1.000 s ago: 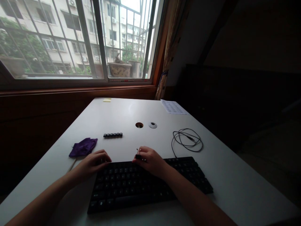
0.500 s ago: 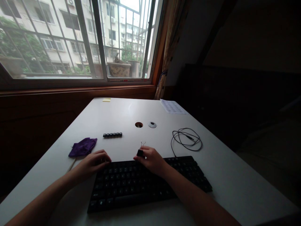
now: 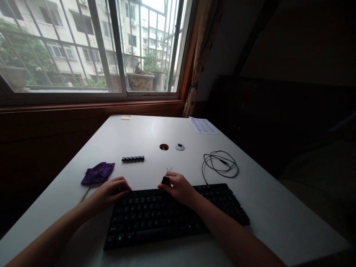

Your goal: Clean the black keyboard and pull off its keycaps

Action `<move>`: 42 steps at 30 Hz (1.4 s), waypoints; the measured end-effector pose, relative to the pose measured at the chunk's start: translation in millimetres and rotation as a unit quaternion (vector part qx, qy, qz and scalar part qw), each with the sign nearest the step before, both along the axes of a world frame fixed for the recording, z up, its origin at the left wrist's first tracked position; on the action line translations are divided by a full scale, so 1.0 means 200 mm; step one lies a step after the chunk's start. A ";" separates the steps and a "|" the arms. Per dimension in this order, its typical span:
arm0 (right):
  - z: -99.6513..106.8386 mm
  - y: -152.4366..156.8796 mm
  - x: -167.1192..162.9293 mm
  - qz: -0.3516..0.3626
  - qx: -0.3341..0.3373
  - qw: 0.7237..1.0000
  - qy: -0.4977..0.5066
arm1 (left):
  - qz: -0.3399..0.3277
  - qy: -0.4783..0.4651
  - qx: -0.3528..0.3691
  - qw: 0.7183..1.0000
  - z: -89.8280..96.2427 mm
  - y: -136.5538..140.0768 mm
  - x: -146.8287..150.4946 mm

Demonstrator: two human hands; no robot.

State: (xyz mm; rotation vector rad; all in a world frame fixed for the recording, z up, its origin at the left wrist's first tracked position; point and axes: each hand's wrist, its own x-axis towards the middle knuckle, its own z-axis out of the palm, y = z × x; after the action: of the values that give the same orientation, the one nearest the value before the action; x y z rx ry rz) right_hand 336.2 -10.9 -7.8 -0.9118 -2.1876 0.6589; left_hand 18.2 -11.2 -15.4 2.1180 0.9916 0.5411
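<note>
A black keyboard (image 3: pixel 155 215) lies slightly angled on the white desk, partly covered by my right hand and forearm. At its upper left corner, my left hand (image 3: pixel 115 189) has its fingers curled and closed on the far edge. Over the keyboard's far edge, my right hand (image 3: pixel 176 187) pinches a wire keycap puller (image 3: pixel 165 180) by its black body. The puller's two thin wire prongs point up and away from me. Beyond the left hand, several loose black keycaps (image 3: pixel 132 159) stand in a row.
A purple cloth (image 3: pixel 98 173) lies left, with a thin stick-like thing (image 3: pixel 85 193) below it. The coiled keyboard cable (image 3: pixel 221 164) rests at right. Farther back are a round desk hole (image 3: pixel 164 147), its grey cover (image 3: pixel 180 147), printed paper (image 3: pixel 205 126) and a yellow note (image 3: pixel 125 117).
</note>
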 end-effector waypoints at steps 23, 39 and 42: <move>0.01 0.00 0.00 -0.020 -0.041 0.999 0.004 | 0.002 -0.002 -0.003 1.000 0.01 0.00 0.01; 0.01 -0.02 0.00 -0.013 -0.009 1.000 -0.006 | 0.000 0.000 0.005 1.000 0.00 0.00 0.00; 0.01 -0.01 0.00 -0.033 -0.041 0.999 0.006 | 0.004 0.004 0.004 1.000 0.00 0.00 0.01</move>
State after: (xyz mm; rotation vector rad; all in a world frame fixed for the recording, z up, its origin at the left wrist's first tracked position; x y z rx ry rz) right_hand 336.5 -13.7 -5.8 -1.0153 -2.1225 0.7245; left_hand 19.5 -11.2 -14.7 2.1255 1.0038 0.5418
